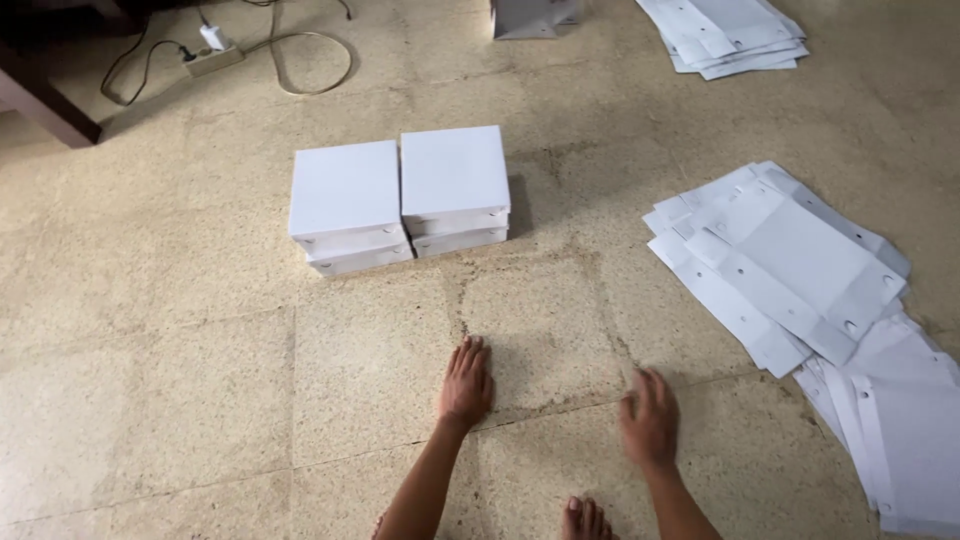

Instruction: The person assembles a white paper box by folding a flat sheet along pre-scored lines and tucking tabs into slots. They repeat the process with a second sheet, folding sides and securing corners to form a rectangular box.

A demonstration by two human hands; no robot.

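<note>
My left hand (466,382) lies flat on the beige stone floor, palm down, fingers together, holding nothing. My right hand (650,416) hovers just above the floor to its right, blurred, fingers loosely spread and empty. Ahead of the hands stand two stacks of folded white boxes: the left stack (346,204) and the right stack (455,187), side by side and touching. To the right of my right hand lies a fanned pile of flat white cardboard blanks (790,262) with small holes. Closer blanks (905,425) lie by the right edge.
Another pile of flat white blanks (730,35) lies at the top right, and a white box (530,17) sits at the top edge. A power strip with a cable (215,58) is at the top left beside dark wooden furniture (45,110). My toes (585,520) show at the bottom.
</note>
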